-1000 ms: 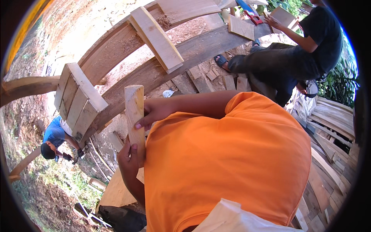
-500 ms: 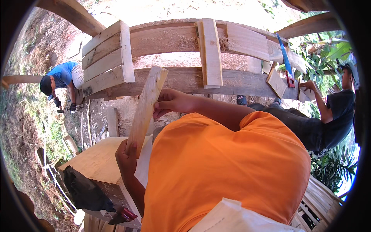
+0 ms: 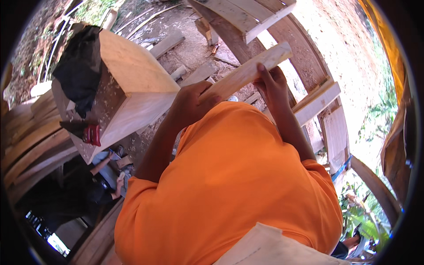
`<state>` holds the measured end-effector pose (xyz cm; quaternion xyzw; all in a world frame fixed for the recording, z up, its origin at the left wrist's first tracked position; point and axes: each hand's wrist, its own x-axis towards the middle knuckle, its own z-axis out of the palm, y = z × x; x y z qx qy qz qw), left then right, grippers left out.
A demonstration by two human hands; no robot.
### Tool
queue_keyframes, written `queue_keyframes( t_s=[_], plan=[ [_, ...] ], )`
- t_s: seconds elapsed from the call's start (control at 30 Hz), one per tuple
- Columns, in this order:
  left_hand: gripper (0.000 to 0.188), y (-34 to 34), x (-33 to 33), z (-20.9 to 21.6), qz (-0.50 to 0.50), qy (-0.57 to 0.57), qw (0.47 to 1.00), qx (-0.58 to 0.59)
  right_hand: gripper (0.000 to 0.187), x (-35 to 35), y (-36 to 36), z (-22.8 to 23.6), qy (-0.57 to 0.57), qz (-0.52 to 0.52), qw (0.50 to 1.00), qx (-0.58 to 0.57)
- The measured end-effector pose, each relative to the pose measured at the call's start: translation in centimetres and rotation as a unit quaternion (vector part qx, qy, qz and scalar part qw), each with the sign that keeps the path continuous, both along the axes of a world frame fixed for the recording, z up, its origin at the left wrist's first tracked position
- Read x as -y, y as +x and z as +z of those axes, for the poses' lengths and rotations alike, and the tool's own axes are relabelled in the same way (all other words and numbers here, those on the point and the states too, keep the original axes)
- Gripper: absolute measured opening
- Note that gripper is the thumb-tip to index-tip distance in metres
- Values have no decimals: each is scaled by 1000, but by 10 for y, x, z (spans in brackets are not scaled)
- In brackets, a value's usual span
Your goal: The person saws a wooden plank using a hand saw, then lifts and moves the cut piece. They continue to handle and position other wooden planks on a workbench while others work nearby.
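A short flat wooden board (image 3: 240,76) is held up in front of my chest, tilted from lower left to upper right. My left hand (image 3: 192,104) closes round its lower end. My right hand (image 3: 273,84) grips the board's side near its upper end, thumb on the face and fingers behind. To the left of my left hand stands a large wooden box (image 3: 141,104) with pale panels. A black cloth (image 3: 79,62) hangs over its far side, and a red handle (image 3: 92,134) lies on its near part.
A long plank workbench (image 3: 304,53) runs along the right, with a slatted piece (image 3: 265,17) and a crosswise board (image 3: 318,104) on it. Offcuts (image 3: 168,44) and shavings cover the ground. Another person's arm (image 3: 115,190) shows lower left; stacked boards (image 3: 39,154) lie at far left.
My view has swung left, so the box now stands beside my left hand and the workbench is on the right. The board has tilted lower, still in both hands.
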<state>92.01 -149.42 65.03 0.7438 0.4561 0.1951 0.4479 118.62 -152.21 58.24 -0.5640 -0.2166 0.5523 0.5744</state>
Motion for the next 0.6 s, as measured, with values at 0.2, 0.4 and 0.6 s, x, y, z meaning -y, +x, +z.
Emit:
queue_keyframes(
  t_s=[0.2, 0.4, 0.6],
  plan=[
    [36, -21, 24, -12, 29, 9, 1000, -4, 30, 6, -8, -9, -26, 93, 994, -52],
    [32, -47, 56, -29, 153, -40, 987, 33, 26, -15, -17, -16, -39, 220, 973, -60],
    [35, -80, 59, -36, 269, -131, 943, 146, 29, -44, -35, 3, -13, 258, 962, -86]
  ],
)
